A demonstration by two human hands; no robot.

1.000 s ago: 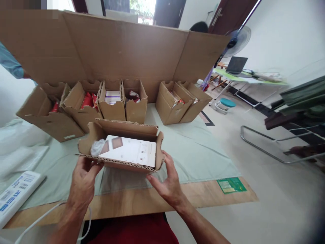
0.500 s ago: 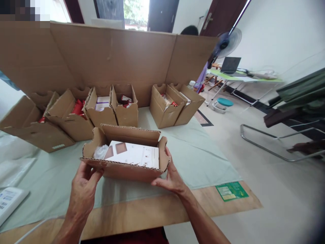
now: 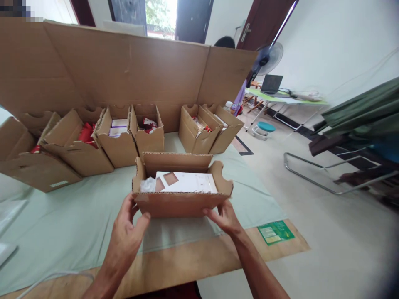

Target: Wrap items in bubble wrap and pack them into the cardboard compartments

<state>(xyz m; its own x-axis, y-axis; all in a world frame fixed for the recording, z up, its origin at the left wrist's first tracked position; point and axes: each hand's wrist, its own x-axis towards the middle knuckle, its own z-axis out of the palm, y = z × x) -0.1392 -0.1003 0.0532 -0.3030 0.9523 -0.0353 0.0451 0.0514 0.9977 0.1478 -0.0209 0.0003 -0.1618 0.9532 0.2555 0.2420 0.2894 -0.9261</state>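
Observation:
An open-topped cardboard box (image 3: 181,205) sits lengthwise before me, over the pale green cloth (image 3: 168,234). Inside it lie white folded cartons (image 3: 190,182) with square cut-outs, and a clear plastic bag (image 3: 147,185) at the left end. My left hand (image 3: 129,228) grips the box's near left corner, thumb on the front wall and fingers around the end. At the near right corner, my right hand (image 3: 226,216) holds it the same way, its fingers partly hidden behind the box. Whether the box's base touches the cloth I cannot tell.
Several similar cardboard boxes stand behind in a row, including one with red packets (image 3: 86,133) and one with white-and-purple cartons (image 3: 119,128). A tall cardboard panel (image 3: 131,70) rises behind them. A green packet (image 3: 276,232) lies on the table's wooden edge (image 3: 181,265). A cable (image 3: 56,275) runs front left.
Both hands have carried the box to the right and turned it a little, its front wall now facing me more squarely. My view has also shifted slightly.

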